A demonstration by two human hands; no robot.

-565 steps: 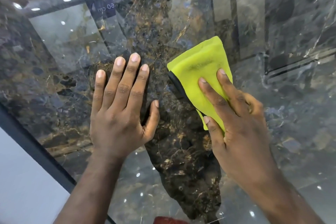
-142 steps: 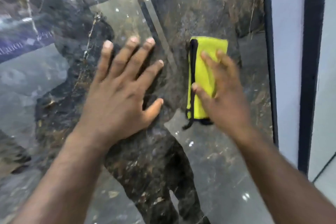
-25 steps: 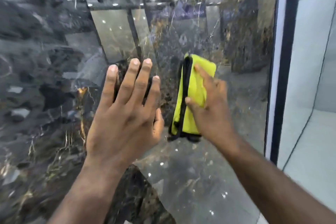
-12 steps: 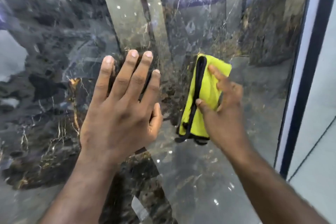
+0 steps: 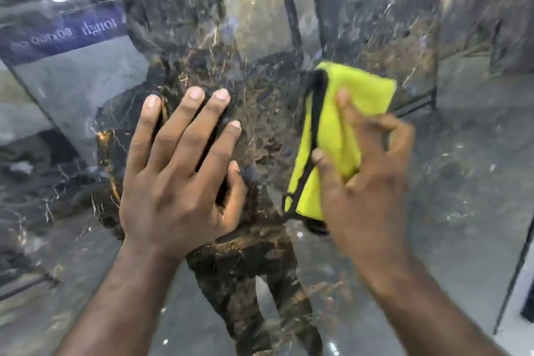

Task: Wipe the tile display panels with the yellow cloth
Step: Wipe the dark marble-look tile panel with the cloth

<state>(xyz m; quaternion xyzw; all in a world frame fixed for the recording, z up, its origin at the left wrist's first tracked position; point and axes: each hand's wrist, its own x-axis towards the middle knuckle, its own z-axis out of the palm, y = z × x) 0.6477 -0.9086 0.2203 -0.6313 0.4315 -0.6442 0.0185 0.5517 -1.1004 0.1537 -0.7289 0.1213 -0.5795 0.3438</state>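
yellow cloth [image 5: 341, 130] | moved up | right hand [image 5: 367, 182] | fingers more curled

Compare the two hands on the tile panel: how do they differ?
The left hand lies bare and flat on the tile panel, fingers spread; the right hand pinches the yellow cloth against it, fingers curled. The left hand looks sharp, the right hand blurred. Both bear on the same panel.
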